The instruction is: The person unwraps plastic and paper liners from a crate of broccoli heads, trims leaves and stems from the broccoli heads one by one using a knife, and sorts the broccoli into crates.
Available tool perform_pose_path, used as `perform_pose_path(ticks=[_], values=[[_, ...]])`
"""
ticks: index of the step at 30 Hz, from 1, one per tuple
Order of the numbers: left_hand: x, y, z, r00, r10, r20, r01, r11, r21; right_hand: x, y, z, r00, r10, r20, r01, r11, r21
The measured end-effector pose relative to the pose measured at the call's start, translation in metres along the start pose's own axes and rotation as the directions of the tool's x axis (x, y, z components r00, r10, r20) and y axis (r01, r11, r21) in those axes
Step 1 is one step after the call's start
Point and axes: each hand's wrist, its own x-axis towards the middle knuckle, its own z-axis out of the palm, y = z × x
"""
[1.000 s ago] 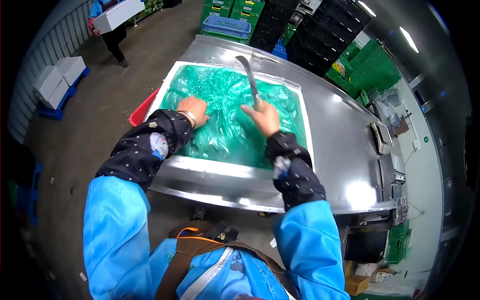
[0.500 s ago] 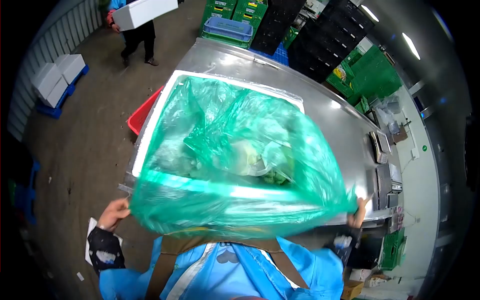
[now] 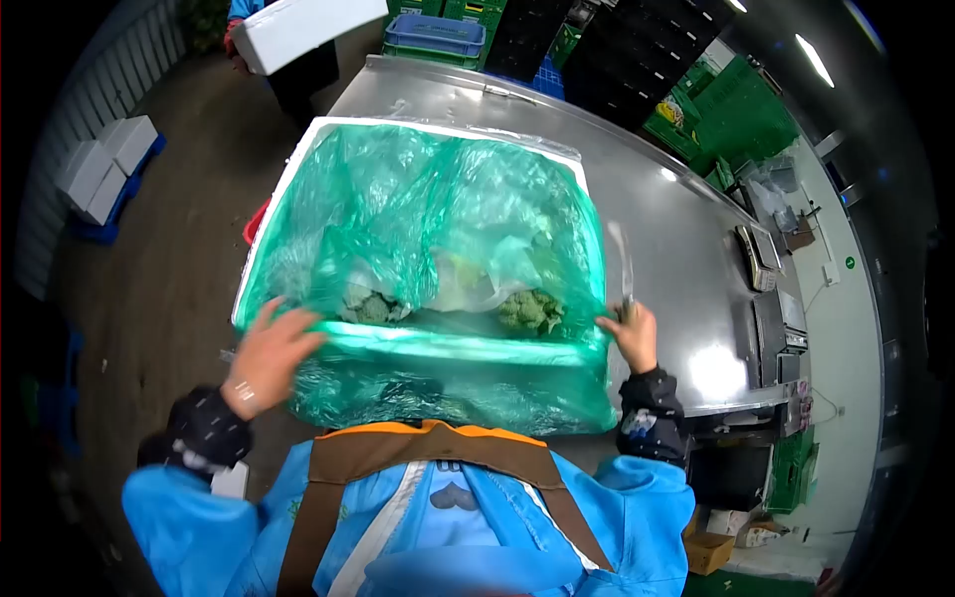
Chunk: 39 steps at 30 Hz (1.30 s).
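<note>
Right hand (image 3: 635, 336) grips a slim metal knife (image 3: 626, 275) (blade outward, likely for safety); left hand (image 3: 275, 356), fingers spread, is at translucent green plastic sheeting (image 3: 448, 390) draped over a white rectangular foam box (image 3: 285, 205).

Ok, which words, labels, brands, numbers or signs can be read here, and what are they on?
None can be read with certainty.
Blue crate: faint marking, too small to read.
Green round wall sign: symbol too small to make out.
Black crates: small pale marks, unreadable.
Shirt: dark letter-like marks, partly covered, not legible.
</note>
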Motion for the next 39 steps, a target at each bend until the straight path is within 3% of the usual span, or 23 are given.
perform_pose_path(ticks=[1, 3, 4, 5, 7, 8, 9, 10, 13, 15, 17, 18, 19, 21, 23, 25, 26, 29, 32, 35, 36, 38, 39], values=[[-0.040, -0.028, 0.022, 0.957, -0.189, -0.221, 0.195, 0.981, 0.004, -0.012, 0.023, -0.006, 0.987, 0.160, 0.013, -0.158, 0.980, -0.122], [-0.133, -0.094, 0.036, 0.879, -0.445, -0.170, 0.474, 0.781, 0.406, -0.033, 0.119, -0.032, 0.941, 0.268, -0.208, -0.327, 0.881, -0.343], [-0.203, -0.146, 0.050, 0.496, -0.822, 0.280, 0.646, 0.565, 0.514, -0.042, 0.152, -0.054, 0.888, 0.390, -0.244, -0.448, 0.853, -0.267], [-0.214, -0.138, 0.022, 0.337, -0.872, 0.356, 0.697, 0.485, 0.528, -0.051, 0.190, -0.078, 0.915, 0.289, -0.282, -0.381, 0.850, -0.365], [-0.206, -0.144, -0.035, 0.130, -0.950, 0.284, 0.866, 0.249, 0.435, -0.037, 0.165, -0.115, 0.836, 0.471, -0.282, -0.522, 0.840, -0.147], [-0.223, -0.172, -0.018, 0.578, -0.814, -0.059, 0.815, 0.579, 0.015, -0.024, 0.150, -0.120, 0.851, 0.453, -0.265, -0.417, 0.891, 0.182], [-0.124, -0.105, -0.064, 0.692, -0.667, -0.274, 0.642, 0.743, -0.187, -0.007, 0.088, -0.120, 0.904, 0.372, -0.212, -0.310, 0.910, 0.277], [-0.061, -0.066, -0.085, 0.786, -0.524, -0.327, 0.494, 0.851, -0.177, 0.012, 0.047, -0.114, 0.949, 0.291, -0.125, -0.258, 0.939, 0.227], [0.034, -0.037, -0.070, 0.955, -0.195, -0.225, 0.202, 0.979, 0.012, 0.050, -0.014, -0.048, 0.983, -0.097, 0.155, 0.098, 0.995, 0.006], [0.052, -0.082, -0.032, 0.971, -0.239, -0.025, 0.237, 0.970, -0.054, 0.059, -0.016, 0.001, 0.938, -0.247, 0.243, 0.257, 0.966, -0.010], [0.063, -0.133, -0.019, 0.903, -0.395, 0.170, 0.413, 0.907, -0.086, 0.091, 0.010, 0.009, 0.973, -0.148, 0.179, 0.162, 0.985, -0.066], [0.074, -0.143, -0.033, 0.950, -0.309, -0.046, 0.279, 0.903, -0.326, 0.102, 0.008, 0.009, 0.986, -0.089, 0.144, 0.103, 0.991, -0.089], [0.090, -0.146, -0.052, 0.919, -0.362, -0.159, 0.214, 0.794, -0.568, 0.121, 0.003, 0.005, 0.993, -0.069, 0.098, 0.069, 0.998, 0.006], [0.120, -0.180, -0.070, 0.873, -0.375, -0.313, 0.109, 0.775, -0.622, 0.165, 0.008, 0.009, 0.988, -0.140, -0.071, 0.117, 0.959, -0.259], [0.150, -0.191, -0.078, 0.929, -0.101, -0.356, 0.080, 0.994, -0.071, 0.215, 0.003, 0.019, 0.965, -0.196, -0.173, 0.158, 0.964, -0.215], [0.182, -0.217, -0.053, 0.931, 0.078, -0.356, 0.131, 0.839, 0.528, 0.269, 0.006, 0.038, 0.932, -0.266, -0.246, 0.181, 0.929, -0.322], [0.197, -0.234, -0.035, 0.950, -0.055, -0.307, 0.234, 0.777, 0.585, 0.296, 0.011, 0.051, 0.926, -0.276, -0.256, 0.185, 0.926, -0.328], [0.237, -0.297, 0.008, 0.859, -0.286, -0.426, 0.479, 0.741, 0.469, 0.359, 0.023, 0.092, 0.943, -0.235, -0.235, 0.158, 0.940, -0.303], [0.259, -0.334, 0.044, 0.801, -0.480, -0.357, 0.593, 0.712, 0.375, 0.396, 0.036, 0.132, 0.974, -0.176, -0.139, 0.121, 0.935, -0.334], [0.270, -0.371, 0.096, 0.802, -0.597, -0.025, 0.587, 0.779, 0.219, 0.415, 0.061, 0.157, 0.994, -0.091, 0.057, 0.107, 0.898, -0.427], [0.265, -0.410, 0.141, 0.665, -0.727, 0.169, 0.720, 0.685, 0.110, 0.417, 0.083, 0.164, 0.988, 0.002, 0.156, 0.068, 0.894, -0.442], [0.228, -0.395, 0.158, 0.611, -0.726, 0.316, 0.780, 0.620, -0.086, 0.416, 0.141, 0.172, 0.928, 0.138, 0.346, 0.007, 0.922, -0.387], [0.210, -0.378, 0.153, 0.653, -0.690, 0.313, 0.755, 0.623, -0.202, 0.396, 0.147, 0.177, 0.932, 0.226, 0.283, -0.142, 0.947, -0.289]])
